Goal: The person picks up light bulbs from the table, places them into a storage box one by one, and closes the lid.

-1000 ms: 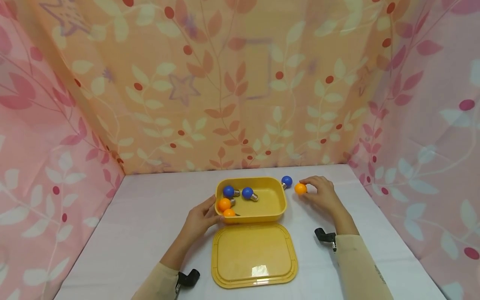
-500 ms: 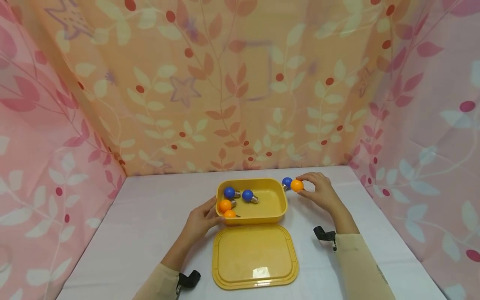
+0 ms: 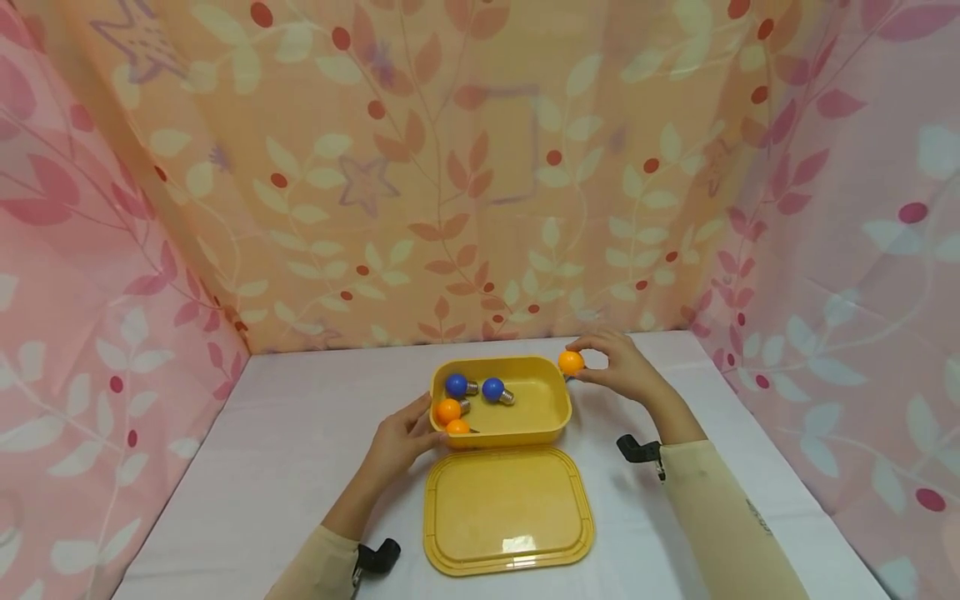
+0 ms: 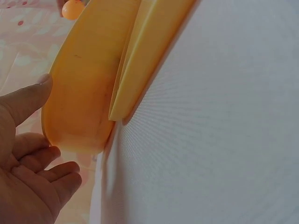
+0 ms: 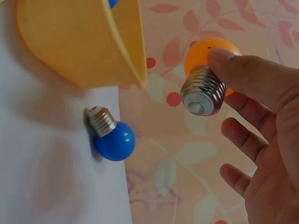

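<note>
My right hand (image 3: 618, 367) pinches an orange light bulb (image 3: 571, 362) between thumb and fingers, above the right rim of a yellow plastic box (image 3: 536, 435). Its silver screw base (image 5: 201, 100) faces the wrist camera. On the table beside the box's right end lies a blue bulb (image 5: 116, 141), mostly hidden in the head view. My left hand (image 3: 401, 437) holds the box's left end, thumb at the near corner and fingers along the side. Inside the box, toward its left, are two blue bulbs (image 3: 493, 389) and two orange bulbs (image 3: 448, 410).
The yellow lid (image 3: 510, 512) lies flat on the white-covered table (image 3: 277, 467), just in front of the box. Patterned cloth (image 3: 450, 183) encloses the table at the back and both sides. A black wrist camera (image 3: 378, 557) sits on each forearm.
My right hand has moved left with the orange bulb, from the table's right to over the box's right edge, passing across the blue bulb. The left hand stays on the box.
</note>
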Tool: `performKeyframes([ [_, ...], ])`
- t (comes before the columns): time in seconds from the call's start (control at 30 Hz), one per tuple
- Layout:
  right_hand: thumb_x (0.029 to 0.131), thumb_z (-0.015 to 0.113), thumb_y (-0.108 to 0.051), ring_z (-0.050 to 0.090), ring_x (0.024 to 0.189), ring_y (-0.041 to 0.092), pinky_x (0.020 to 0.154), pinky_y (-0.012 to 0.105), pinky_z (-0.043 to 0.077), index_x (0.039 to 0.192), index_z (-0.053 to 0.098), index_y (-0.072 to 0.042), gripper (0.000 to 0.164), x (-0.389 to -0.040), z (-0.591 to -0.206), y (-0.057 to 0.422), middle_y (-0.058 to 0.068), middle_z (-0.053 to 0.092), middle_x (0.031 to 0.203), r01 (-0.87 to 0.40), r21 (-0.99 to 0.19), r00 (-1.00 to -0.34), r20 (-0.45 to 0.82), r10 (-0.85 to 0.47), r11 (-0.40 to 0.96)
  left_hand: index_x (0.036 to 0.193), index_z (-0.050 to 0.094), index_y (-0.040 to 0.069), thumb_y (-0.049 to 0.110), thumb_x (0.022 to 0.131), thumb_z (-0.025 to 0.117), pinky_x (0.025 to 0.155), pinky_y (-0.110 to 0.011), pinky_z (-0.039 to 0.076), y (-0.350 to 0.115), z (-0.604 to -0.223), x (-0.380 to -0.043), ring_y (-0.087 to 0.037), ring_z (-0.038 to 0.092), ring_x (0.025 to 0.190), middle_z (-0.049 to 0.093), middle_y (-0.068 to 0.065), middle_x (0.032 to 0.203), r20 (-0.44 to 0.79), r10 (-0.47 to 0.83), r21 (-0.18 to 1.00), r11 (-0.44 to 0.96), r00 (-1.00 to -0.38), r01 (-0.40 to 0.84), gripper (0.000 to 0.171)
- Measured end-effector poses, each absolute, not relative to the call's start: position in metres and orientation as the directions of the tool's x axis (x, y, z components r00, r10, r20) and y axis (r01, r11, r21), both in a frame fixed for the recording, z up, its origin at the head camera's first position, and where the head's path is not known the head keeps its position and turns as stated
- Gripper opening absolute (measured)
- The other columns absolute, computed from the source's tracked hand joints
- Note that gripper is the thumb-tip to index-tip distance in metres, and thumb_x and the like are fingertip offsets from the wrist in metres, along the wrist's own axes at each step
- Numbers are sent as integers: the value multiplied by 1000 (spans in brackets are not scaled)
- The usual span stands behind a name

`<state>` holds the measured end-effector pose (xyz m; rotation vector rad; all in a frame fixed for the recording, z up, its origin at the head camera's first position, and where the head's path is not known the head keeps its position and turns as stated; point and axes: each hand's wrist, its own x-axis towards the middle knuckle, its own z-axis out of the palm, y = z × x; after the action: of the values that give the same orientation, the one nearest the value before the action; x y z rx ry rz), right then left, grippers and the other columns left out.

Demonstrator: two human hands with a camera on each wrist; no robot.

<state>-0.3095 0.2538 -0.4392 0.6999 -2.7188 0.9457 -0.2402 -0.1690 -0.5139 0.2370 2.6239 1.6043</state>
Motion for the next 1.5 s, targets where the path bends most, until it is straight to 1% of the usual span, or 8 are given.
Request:
performKeyframes([
  [0.1, 82, 88, -28, 43, 141, 32, 121, 64, 23, 123, 73, -26, 44, -313, -429, 245, -2, 68, 131, -481, -561, -875, 263, -406, 673, 155, 46, 20, 35, 86, 84, 118, -51, 37, -170, -515, -240, -26, 40, 149, 46, 4, 159, 29, 153, 886, 453, -988, 97, 80],
  [0.27, 84, 86, -33, 48, 137, 27, 119, 62, 31, 125, 73, -28, 43, -320, -415, 230, -5, 64, 136, -496, -562, -857, 196, -476, 662, 155, 46, 23, 35, 86, 84, 119, -50, 37, -171, -516, -239, -24, 40, 149, 46, 6, 158, 24, 151, 892, 443, -988, 90, 80],
  [0.5, 87, 84, -29, 53, 130, 22, 115, 56, 41, 124, 73, -32, 39, -330, -402, 208, -8, 64, 133, -517, -558, -822, 109, -559, 649, 155, 47, 21, 35, 87, 84, 119, -50, 36, -170, -515, -241, -25, 40, 149, 45, 6, 158, 34, 164, 889, 445, -986, 105, 79],
  [0.67, 87, 84, -29, 55, 129, 22, 116, 55, 41, 122, 73, -32, 37, -339, -399, 191, -9, 66, 130, -536, -525, -800, 64, -597, 662, 155, 46, 20, 36, 86, 84, 120, -51, 35, -170, -516, -243, -25, 39, 150, 44, 6, 159, 34, 168, 891, 442, -985, 106, 80],
  [0.93, 87, 83, -24, 49, 133, 21, 117, 54, 39, 121, 74, -34, 37, -345, -409, 159, -12, 64, 132, -528, -578, -752, -22, -659, 622, 154, 48, 19, 36, 86, 84, 121, -50, 33, -172, -517, -245, -25, 38, 150, 44, 5, 159, 34, 171, 886, 451, -985, 109, 79],
  [1.13, 84, 85, -15, 51, 128, 20, 118, 53, 33, 118, 75, -27, 38, -347, -419, 145, -14, 70, 120, -586, -560, -701, -13, -714, 585, 154, 47, 18, 34, 86, 84, 121, -50, 33, -173, -517, -244, -24, 37, 150, 43, 5, 160, 43, 180, 887, 446, -983, 120, 79],
  [1.3, 84, 85, -21, 50, 127, 17, 118, 51, 30, 120, 75, -27, 38, -351, -423, 137, -16, 71, 121, -637, -487, -672, -31, -740, 598, 154, 48, 19, 33, 86, 84, 122, -50, 32, -172, -518, -245, -24, 37, 150, 43, 5, 160, 41, 176, 883, 454, -984, 118, 78],
  [1.5, 85, 85, -25, 51, 127, 17, 118, 50, 30, 120, 75, -30, 36, -356, -424, 128, -17, 70, 122, -640, -447, -673, -65, -737, 624, 154, 48, 19, 33, 87, 84, 122, -50, 33, -172, -517, -245, -23, 37, 150, 43, 5, 160, 34, 172, 888, 447, -985, 108, 77],
])
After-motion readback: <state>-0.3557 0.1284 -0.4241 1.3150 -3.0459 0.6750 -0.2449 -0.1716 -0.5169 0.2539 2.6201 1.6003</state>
